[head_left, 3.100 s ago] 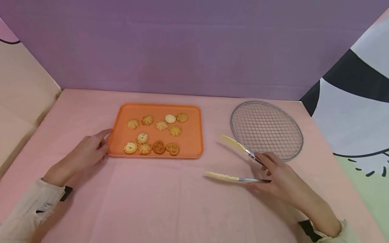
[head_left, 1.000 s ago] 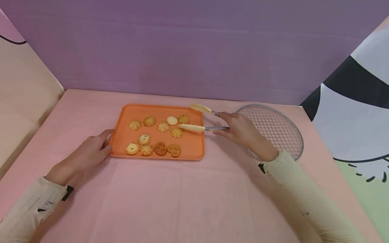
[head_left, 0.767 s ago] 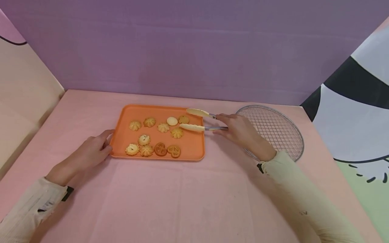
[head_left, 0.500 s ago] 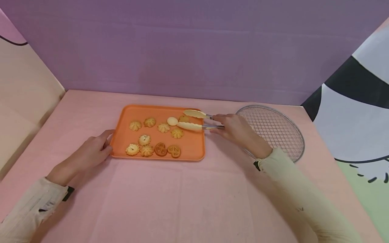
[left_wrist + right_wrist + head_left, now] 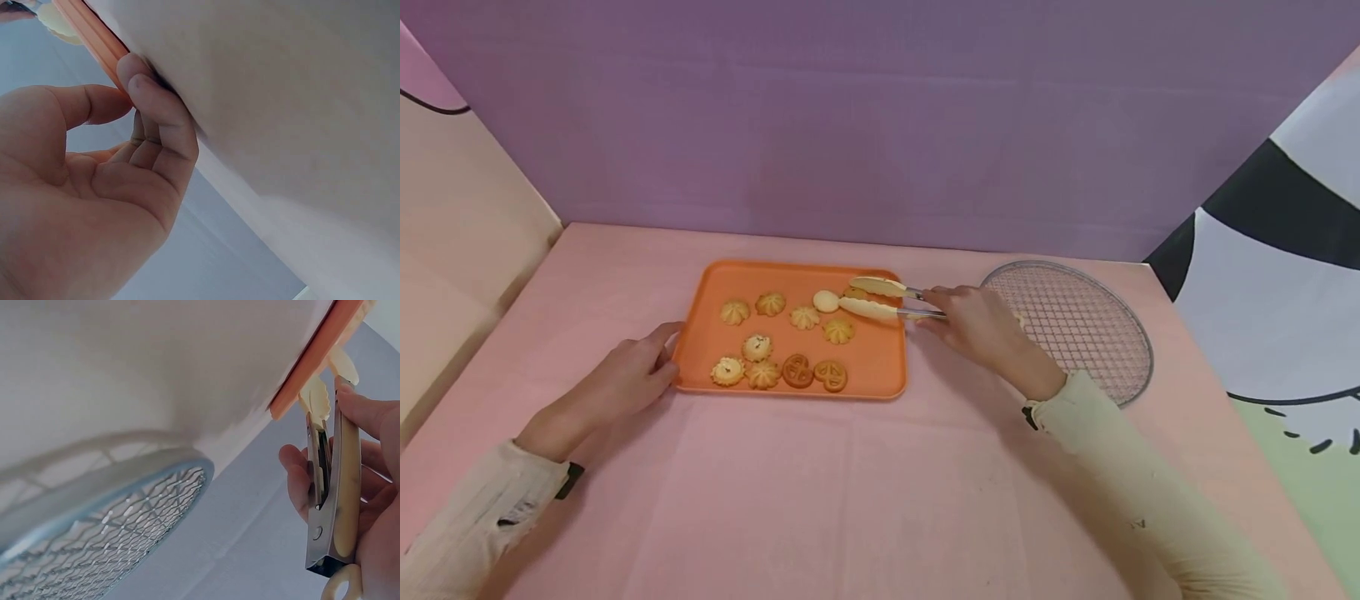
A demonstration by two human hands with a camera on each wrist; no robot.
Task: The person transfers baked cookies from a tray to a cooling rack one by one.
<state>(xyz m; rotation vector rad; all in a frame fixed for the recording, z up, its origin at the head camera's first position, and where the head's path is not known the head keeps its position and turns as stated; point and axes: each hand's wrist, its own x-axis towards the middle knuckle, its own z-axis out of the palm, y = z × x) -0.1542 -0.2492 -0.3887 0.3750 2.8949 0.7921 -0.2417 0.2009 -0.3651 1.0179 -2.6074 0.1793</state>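
Right hand: my right hand (image 5: 973, 321) is holding the tongs (image 5: 880, 300), with my fingers (image 5: 299, 469) curling round the metal arms and squeezing them.
Tongs: the two pale tips are reaching over the right back corner of the orange tray (image 5: 880, 367). They are closing on a round brown cookie (image 5: 853, 294), one tip on each side of it.
Brown cookie: it is sitting in the back row of the tray, at the right end, just beside a white round cookie (image 5: 825, 301). I cannot tell if it is lifting off the tray.
Left hand: my left hand (image 5: 621, 379) is resting on the pink worktop (image 5: 850, 492) at the tray's left edge. My fingers (image 5: 156, 119) are lying close together and lightly bent, touching the rim. They are not gripping it.
Other cookies: more swirly cookies (image 5: 752, 346) are lying on the tray, and two dark pretzel-shaped ones (image 5: 812, 372) are near the front edge.
Wire rack: a round wire rack (image 5: 1086, 321) is lying flat on the worktop to the right of the tray, partly behind my right hand.
Back: a purple wall (image 5: 880, 125) is standing behind the worktop.
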